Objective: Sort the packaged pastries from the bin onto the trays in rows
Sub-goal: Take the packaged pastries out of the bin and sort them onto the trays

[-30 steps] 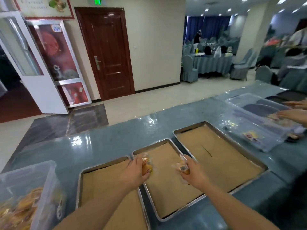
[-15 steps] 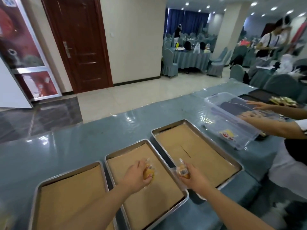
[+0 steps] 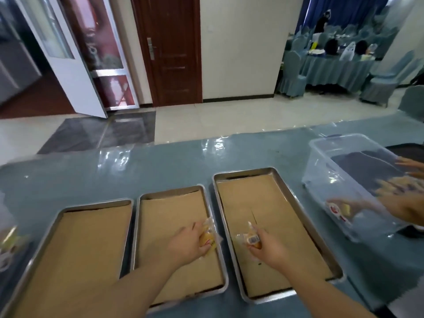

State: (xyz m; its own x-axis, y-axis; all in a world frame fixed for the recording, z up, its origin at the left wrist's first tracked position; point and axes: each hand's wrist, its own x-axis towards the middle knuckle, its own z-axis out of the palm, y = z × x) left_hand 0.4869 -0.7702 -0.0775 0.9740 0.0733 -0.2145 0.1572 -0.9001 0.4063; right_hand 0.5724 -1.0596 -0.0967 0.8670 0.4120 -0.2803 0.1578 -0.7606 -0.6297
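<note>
Two wrapped pastries are gripped: one [image 3: 208,237] by the left hand [image 3: 187,245] over the middle tray [image 3: 135,226], one [image 3: 249,238] by the right hand [image 3: 269,249] over the right tray [image 3: 321,245].

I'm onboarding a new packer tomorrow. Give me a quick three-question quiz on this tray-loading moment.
1. True or false: the left hand holds a packaged pastry over the middle tray.
2. Over which tray is the right hand with its pastry? A) left tray B) middle tray C) right tray
3. Fill in: each tray is lined with brown ____.

Key: 1 true; 2 C; 3 paper.
</note>
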